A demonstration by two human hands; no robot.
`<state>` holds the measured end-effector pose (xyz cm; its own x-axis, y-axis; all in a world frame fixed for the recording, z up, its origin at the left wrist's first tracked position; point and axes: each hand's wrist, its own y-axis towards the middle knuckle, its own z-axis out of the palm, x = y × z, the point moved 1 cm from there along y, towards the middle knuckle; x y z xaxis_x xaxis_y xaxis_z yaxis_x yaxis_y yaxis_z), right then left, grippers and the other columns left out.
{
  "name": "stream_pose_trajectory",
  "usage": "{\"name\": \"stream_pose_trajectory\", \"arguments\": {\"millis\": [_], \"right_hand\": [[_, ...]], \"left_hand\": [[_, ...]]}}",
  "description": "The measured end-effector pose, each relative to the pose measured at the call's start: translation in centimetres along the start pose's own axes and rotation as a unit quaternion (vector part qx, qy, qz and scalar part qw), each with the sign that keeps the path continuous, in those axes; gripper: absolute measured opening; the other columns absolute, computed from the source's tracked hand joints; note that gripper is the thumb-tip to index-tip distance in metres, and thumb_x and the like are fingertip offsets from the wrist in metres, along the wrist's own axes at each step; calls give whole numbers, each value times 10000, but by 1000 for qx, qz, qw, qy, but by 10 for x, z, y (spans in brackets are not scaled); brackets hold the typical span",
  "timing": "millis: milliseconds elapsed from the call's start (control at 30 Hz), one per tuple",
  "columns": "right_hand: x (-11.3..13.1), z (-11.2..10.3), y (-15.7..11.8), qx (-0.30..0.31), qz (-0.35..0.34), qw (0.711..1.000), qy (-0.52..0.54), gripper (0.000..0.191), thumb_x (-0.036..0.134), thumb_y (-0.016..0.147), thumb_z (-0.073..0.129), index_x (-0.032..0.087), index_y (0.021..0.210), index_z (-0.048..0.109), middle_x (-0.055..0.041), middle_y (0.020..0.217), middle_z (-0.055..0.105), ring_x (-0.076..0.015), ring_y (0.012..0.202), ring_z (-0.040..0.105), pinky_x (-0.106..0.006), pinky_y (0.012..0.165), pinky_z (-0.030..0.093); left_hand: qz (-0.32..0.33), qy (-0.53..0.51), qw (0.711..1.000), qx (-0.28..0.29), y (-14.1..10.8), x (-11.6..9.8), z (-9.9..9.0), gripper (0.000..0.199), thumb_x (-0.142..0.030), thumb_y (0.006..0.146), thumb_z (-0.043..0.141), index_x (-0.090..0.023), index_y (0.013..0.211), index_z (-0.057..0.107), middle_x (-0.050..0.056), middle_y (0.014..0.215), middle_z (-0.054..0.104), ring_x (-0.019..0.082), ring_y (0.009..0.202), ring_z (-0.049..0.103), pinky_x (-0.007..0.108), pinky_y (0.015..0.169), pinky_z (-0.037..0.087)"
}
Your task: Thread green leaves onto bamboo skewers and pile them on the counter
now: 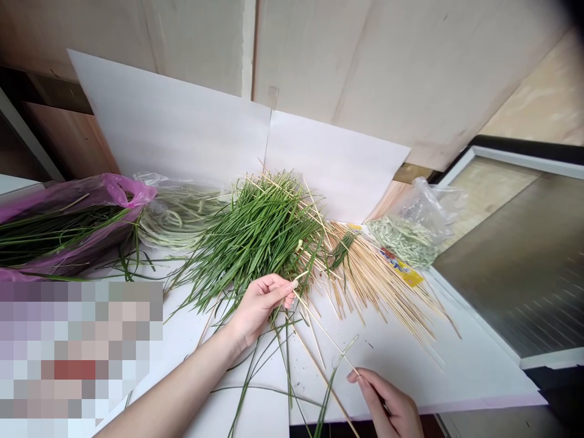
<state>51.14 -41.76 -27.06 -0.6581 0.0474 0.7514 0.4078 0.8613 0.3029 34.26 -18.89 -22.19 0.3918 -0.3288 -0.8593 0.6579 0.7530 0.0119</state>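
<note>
Left hand (259,306) closed on upper end of bamboo skewer (325,331); right hand (385,404) pinching lower end, grip probably on skewer, fingertips partly hidden. Grass blade (347,345) looped beside skewer, above front edge of white bench (456,377). Grass pile (260,243) at rear edge; loose skewers (378,292) right of it.

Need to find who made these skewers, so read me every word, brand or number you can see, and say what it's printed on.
No text can be read in full.
Yellow label strip beside the wooden skewers: blue and red printing, too small and blurred to read.
</note>
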Motion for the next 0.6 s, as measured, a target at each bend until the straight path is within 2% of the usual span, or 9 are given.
{"name": "stream_pose_trajectory", "arguments": {"millis": [400,600], "right_hand": [[0,7,2,2,11,1000,1,328,380,998,499,192,850,724,-57,832,749,-213,817,742,-163,684,577],[5,9,4,-27,4,999,21,342,405,980,522,185,817,727,-62,794,750,-213,770,740,-167,649,577]], "left_hand": [[10,-20,999,-33,-5,-1,4,199,-276,741,824,-132,722,688,9,644,660,87,593,573,218,645,463],[13,-14,999,-49,-3,0,2,202,-260,680,864,-128,718,716,17,620,671,94,579,576,224,631,461]]}}
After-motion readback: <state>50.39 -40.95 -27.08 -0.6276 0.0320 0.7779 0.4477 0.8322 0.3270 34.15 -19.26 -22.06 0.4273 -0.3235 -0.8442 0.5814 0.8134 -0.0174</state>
